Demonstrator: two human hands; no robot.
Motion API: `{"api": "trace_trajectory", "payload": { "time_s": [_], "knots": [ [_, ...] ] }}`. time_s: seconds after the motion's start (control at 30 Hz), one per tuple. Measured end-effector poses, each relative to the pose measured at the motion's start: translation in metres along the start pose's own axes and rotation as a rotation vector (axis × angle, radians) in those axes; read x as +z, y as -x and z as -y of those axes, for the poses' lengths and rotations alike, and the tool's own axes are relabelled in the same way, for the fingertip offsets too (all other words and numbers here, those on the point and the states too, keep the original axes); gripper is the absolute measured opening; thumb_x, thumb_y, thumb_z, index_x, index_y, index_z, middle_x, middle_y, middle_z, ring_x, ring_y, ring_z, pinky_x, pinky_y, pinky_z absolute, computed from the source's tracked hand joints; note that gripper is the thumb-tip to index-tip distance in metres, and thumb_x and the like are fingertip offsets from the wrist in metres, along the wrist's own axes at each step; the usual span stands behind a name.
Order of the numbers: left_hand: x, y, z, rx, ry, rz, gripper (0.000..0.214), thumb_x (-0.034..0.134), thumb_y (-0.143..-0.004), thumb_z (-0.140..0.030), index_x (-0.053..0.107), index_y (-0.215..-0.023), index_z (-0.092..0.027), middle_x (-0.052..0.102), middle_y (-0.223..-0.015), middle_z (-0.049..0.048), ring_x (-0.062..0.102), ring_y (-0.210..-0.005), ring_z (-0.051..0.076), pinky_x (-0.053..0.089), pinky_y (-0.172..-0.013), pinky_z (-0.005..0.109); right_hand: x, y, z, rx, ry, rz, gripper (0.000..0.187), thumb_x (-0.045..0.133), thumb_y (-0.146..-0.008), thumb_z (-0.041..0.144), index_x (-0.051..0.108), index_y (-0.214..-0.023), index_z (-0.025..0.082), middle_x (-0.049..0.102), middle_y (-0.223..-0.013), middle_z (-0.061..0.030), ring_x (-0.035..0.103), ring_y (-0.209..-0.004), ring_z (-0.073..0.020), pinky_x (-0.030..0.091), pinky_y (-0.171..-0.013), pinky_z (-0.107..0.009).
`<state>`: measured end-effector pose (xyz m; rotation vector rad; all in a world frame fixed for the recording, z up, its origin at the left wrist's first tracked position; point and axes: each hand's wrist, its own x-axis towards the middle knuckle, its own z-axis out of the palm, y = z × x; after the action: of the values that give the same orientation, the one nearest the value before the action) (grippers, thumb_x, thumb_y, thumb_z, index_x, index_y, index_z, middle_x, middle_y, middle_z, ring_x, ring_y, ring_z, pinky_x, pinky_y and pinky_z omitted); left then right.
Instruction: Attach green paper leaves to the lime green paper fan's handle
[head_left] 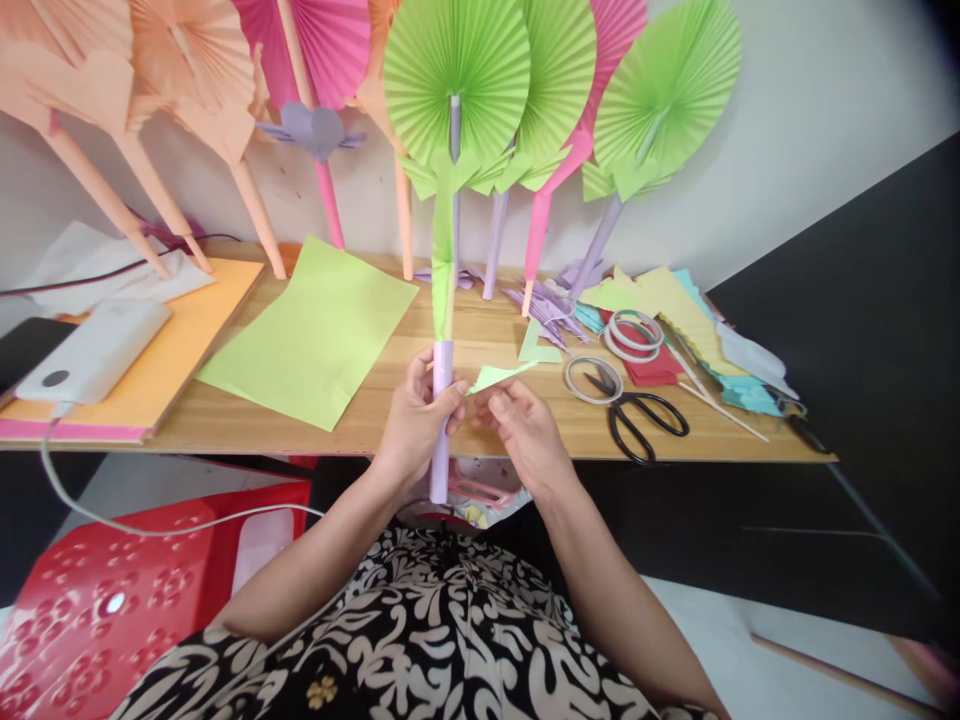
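Lilac tube [440,470]: left hand [412,425] curled round it.

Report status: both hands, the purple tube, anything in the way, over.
Left hand closed around purple tube. Right hand at pale-green paper piece, grip unclear. Black-handled scissors and tape rolls to the right, clear of both hands.

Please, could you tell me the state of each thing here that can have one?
Left hand: closed round the lilac tube
Lilac tube: held, nearly upright
Right hand: fingers curled by the paper scrap, grip unclear
Paper scrap: creased
Green sheet: spread out, unfolded
Fans: opened out
Scissors: handles apart
Power bank: cable plugged in
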<state>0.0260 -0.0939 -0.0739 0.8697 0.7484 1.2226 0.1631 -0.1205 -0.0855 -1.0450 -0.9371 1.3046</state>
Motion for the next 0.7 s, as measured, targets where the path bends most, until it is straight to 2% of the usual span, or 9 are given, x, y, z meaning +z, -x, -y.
{"api": "trace_trajectory", "payload": {
  "time_s": [0.1,0.2,0.3,0.37,0.43,0.53,0.7],
  "knots": [
    [0.0,0.001,0.003,-0.007,-0.014,0.04,0.045,0.078,-0.082,-0.024,0.051,-0.117,-0.021,0.055,-0.071,-0.0079,0.048,-0.051,0.005,0.034,-0.043,0.017,0.004,-0.001,-0.005,0.024,0.044,-0.047,0.038,0.081,-0.073,0.055,0.065,-0.08,0.021,0.065,-0.073,-0.0001,0.06,-0.07,-0.0154,0.053,-0.071,-0.032],
    [-0.003,0.003,0.004,-0.034,-0.016,0.087,0.04,0.076,-0.085,-0.03,0.053,-0.117,-0.021,0.056,-0.073,-0.0064,0.048,-0.051,0.005,0.035,-0.043,0.017,-0.002,-0.006,-0.002,-0.027,0.128,-0.116,0.037,0.081,-0.073,0.054,0.064,-0.075,0.021,0.065,-0.069,0.0005,0.061,-0.068,-0.015,0.052,-0.071,-0.031],
    [-0.006,0.005,0.002,-0.071,-0.003,0.115,0.026,0.061,-0.096,-0.042,0.059,-0.108,-0.019,0.059,-0.075,-0.0016,0.049,-0.053,0.007,0.035,-0.044,0.019,-0.013,-0.012,0.011,-0.13,0.202,-0.139,0.031,0.079,-0.077,0.05,0.068,-0.081,0.022,0.068,-0.075,0.0005,0.063,-0.072,-0.0143,0.053,-0.074,-0.031],
    [-0.008,0.007,0.0,-0.099,-0.011,0.14,0.03,0.051,-0.101,-0.044,0.063,-0.098,-0.016,0.059,-0.071,0.0003,0.047,-0.051,0.007,0.035,-0.046,0.02,-0.017,-0.014,0.023,-0.189,0.238,-0.108,0.027,0.079,-0.078,0.047,0.069,-0.084,0.022,0.07,-0.08,0.0002,0.065,-0.075,-0.0145,0.055,-0.077,-0.031],
    [-0.008,0.007,0.001,-0.13,-0.014,0.157,0.03,0.053,-0.1,-0.041,0.065,-0.095,-0.015,0.059,-0.068,0.0004,0.046,-0.05,0.006,0.035,-0.047,0.02,-0.017,-0.014,0.032,-0.237,0.295,-0.07,0.024,0.08,-0.077,0.043,0.07,-0.085,0.023,0.071,-0.083,0.0,0.066,-0.077,-0.0151,0.056,-0.076,-0.031],
    [-0.008,0.008,0.004,-0.162,0.021,0.145,0.026,0.061,-0.096,-0.04,0.068,-0.104,-0.016,0.063,-0.076,0.0021,0.048,-0.053,0.006,0.037,-0.048,0.019,-0.014,-0.01,0.037,-0.299,0.406,-0.039,0.02,0.08,-0.078,0.039,0.069,-0.085,0.023,0.072,-0.082,0.0,0.067,-0.077,-0.0164,0.056,-0.074,-0.031],
    [-0.005,0.01,0.006,-0.165,0.029,0.133,0.03,0.064,-0.095,-0.041,0.07,-0.11,-0.016,0.063,-0.077,0.0017,0.048,-0.053,0.007,0.038,-0.049,0.019,-0.012,-0.003,0.039,-0.35,0.559,0.021,0.014,0.07,-0.089,0.037,0.071,-0.09,0.023,0.074,-0.087,-0.0019,0.069,-0.081,-0.018,0.056,-0.077,-0.032]
  ]
}}
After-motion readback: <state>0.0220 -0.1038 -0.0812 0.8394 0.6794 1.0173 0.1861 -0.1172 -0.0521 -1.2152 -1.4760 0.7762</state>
